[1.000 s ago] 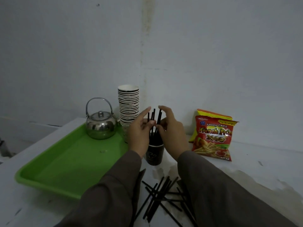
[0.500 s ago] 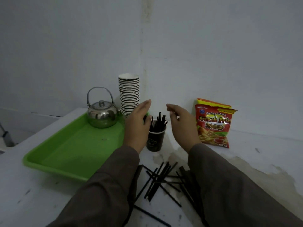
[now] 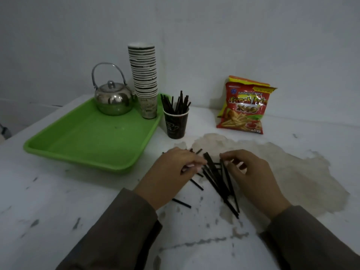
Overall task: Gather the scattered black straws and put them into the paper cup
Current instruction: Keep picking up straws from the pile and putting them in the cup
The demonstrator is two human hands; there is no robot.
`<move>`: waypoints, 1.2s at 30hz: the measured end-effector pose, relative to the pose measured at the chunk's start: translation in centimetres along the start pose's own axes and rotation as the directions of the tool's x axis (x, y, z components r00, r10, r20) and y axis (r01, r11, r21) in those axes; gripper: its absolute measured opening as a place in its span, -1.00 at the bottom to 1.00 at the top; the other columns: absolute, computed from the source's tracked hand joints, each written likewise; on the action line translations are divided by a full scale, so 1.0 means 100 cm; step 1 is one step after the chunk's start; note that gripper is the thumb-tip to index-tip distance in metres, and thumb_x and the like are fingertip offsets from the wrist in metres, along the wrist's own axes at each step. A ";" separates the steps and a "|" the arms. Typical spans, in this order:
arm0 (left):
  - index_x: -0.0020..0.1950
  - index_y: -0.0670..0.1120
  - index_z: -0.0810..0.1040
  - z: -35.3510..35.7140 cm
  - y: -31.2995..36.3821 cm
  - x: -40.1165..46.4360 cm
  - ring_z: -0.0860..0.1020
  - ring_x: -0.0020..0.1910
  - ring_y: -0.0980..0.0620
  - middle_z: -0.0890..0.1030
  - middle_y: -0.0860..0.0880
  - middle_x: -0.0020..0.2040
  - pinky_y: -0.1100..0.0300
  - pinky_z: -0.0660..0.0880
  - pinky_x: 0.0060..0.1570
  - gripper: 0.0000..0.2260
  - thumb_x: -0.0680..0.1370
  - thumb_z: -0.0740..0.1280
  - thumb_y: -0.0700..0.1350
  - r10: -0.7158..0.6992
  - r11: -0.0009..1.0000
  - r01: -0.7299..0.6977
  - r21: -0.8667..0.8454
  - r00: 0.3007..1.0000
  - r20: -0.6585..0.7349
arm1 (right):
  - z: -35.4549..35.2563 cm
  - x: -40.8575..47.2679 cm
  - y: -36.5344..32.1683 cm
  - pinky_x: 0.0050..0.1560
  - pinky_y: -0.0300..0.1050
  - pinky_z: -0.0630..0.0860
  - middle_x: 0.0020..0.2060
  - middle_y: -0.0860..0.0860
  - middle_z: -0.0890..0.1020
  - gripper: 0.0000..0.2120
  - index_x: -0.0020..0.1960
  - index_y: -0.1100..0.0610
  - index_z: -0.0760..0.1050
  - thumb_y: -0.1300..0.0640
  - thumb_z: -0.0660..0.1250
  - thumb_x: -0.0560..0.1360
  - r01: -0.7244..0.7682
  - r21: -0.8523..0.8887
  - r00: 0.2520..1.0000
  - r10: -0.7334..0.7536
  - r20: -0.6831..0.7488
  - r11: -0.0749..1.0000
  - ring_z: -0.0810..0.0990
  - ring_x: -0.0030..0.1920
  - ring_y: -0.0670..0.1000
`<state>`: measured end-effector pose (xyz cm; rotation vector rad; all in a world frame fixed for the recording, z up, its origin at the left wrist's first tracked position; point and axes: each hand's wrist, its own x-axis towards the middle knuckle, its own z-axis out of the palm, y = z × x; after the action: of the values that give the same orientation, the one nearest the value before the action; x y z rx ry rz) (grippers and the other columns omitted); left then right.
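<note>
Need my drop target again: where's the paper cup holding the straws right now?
In the head view the dark paper cup stands upright on the white table, just right of the green tray, left of the French Fries snack bag, beyond both hands.

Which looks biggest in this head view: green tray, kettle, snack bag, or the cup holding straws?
1. Green tray, clearly largest.
2. Kettle and snack bag look about alike; I won't rank them.
3. Paper cup, smallest.

Dim, flat, cool-grey light, no hard shadows, small soft highlights on the kettle (image 3: 112, 99), slight softness throughout, wide-angle bending at the edges, far from the kettle.
</note>
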<state>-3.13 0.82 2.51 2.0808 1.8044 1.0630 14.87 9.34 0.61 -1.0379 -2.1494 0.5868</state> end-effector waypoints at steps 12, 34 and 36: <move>-0.09 0.08 0.60 -0.008 -0.008 -0.012 0.43 -0.13 0.21 0.46 0.21 -0.20 0.26 0.40 -0.05 -0.84 0.37 0.46 -0.09 -0.221 0.961 0.075 0.265 0.782 0.582 | -0.007 -0.038 0.010 -0.21 0.00 0.52 -0.08 0.09 0.63 -0.57 0.04 0.01 0.62 0.33 0.51 0.24 0.415 -0.442 0.907 -0.320 0.275 0.795 0.58 -0.13 0.14; 0.14 -0.07 0.58 0.010 0.016 0.009 0.47 0.09 0.01 0.59 -0.06 0.09 0.35 0.25 -0.06 -0.76 0.48 0.34 -0.17 -0.093 0.945 -0.034 0.325 0.925 0.369 | -0.009 -0.035 0.017 -0.14 -0.11 0.41 -0.19 0.10 0.60 -0.88 -0.01 0.15 0.50 0.27 0.26 0.47 0.208 -0.207 0.904 -0.268 -0.332 0.956 0.45 -0.15 -0.05; 0.21 -0.07 0.52 0.013 0.013 0.014 0.43 0.18 0.00 0.55 -0.08 0.19 0.33 0.22 0.00 -0.73 0.52 0.29 -0.17 -0.172 0.913 -0.040 0.405 0.865 0.472 | -0.010 -0.036 0.019 -0.13 -0.10 0.43 -0.18 0.10 0.60 -0.87 0.00 0.14 0.50 0.29 0.29 0.47 0.184 -0.205 0.918 -0.243 -0.314 0.961 0.49 -0.15 0.00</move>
<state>-1.30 2.25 2.84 2.2057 1.8990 0.0857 18.20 7.67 -1.23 -0.8998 -1.9945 0.1084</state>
